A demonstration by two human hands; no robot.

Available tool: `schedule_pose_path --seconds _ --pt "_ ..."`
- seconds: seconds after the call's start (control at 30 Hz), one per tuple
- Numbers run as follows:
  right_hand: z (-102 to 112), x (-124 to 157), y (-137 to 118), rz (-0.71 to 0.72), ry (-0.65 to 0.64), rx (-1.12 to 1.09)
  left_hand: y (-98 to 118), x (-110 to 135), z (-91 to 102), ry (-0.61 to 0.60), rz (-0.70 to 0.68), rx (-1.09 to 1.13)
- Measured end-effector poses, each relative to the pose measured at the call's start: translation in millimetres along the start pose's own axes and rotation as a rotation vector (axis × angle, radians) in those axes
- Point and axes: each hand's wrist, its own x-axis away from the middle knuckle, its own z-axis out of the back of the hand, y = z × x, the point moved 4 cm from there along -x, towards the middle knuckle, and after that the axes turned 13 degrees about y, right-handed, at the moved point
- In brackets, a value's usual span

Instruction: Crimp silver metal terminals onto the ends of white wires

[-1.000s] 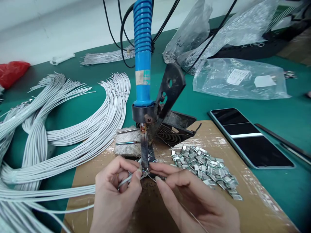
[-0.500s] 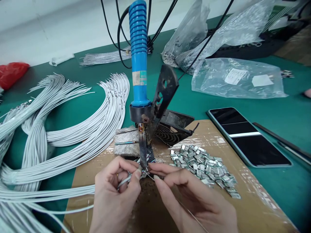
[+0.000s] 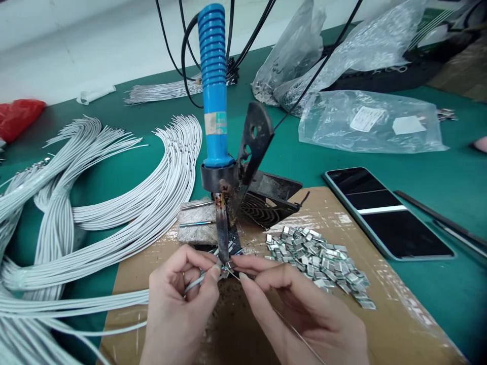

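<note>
White wire [image 3: 196, 284] pinched in left hand [image 3: 178, 304], end just below soldering iron [image 3: 215, 101] tip; right hand [image 3: 300, 309] pinching solder wire [image 3: 294, 324]; metal clips [image 3: 315, 261] at 2 o'clock, open cardboard sheet [image 3: 395, 299] beyond.

A plain white wall [image 3: 57, 45] behind a long green-topped workbench [image 3: 304, 162], softly and evenly lit.
</note>
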Motion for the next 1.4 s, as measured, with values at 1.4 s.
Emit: schedule_pose_path --seconds 1.4 --pt "3 0 -1 -0.004 -0.001 0.029 10 9 -11.0 0.186 0.09 0.074"
